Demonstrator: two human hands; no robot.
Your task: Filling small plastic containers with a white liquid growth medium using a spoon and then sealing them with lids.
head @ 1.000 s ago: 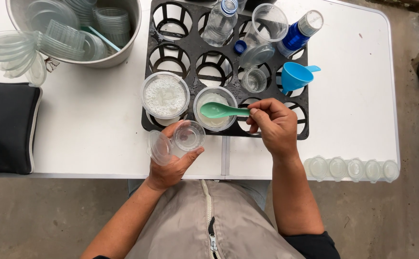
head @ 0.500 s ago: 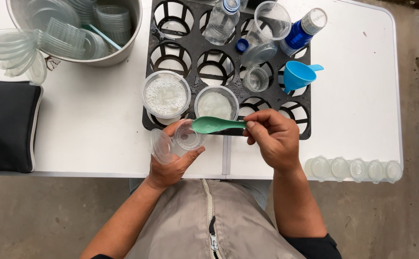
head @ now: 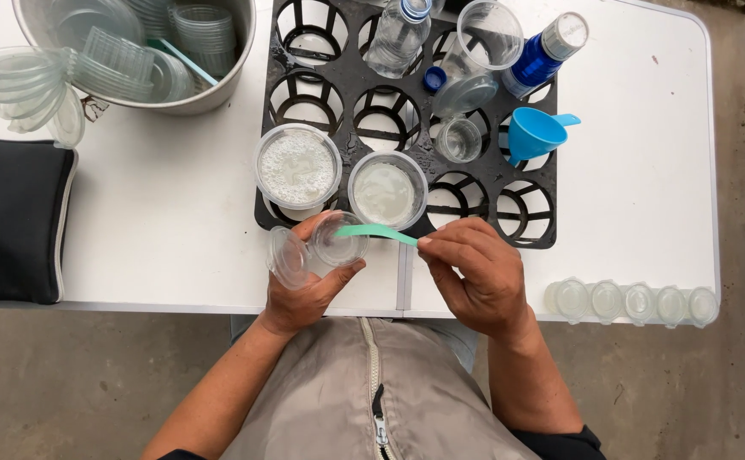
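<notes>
My left hand point(head: 304, 285) holds a small clear plastic cup point(head: 338, 240) with its hinged lid point(head: 287, 255) hanging open to the left. My right hand point(head: 474, 273) grips a green plastic spoon point(head: 376, 232) by the handle, its bowl tipped over the small cup's mouth. Just beyond, two larger clear tubs rest on a black slotted tray point(head: 406, 136): one point(head: 297, 166) with white grainy powder, one point(head: 387, 190) with pale cloudy liquid.
On the tray stand a blue funnel point(head: 534, 132), a clear bottle point(head: 398, 34), a blue-labelled bottle point(head: 547, 51) and loose cups. A metal tub point(head: 134, 51) of clear cups and lids sits far left, a black pouch point(head: 10, 217) at left, a row of filled lidded cups point(head: 632, 300) near the table's right front edge.
My right hand has carried the green spoon from the cloudy tub leftward and down, turning it over the small cup in my left hand. My left hand has stayed put.
</notes>
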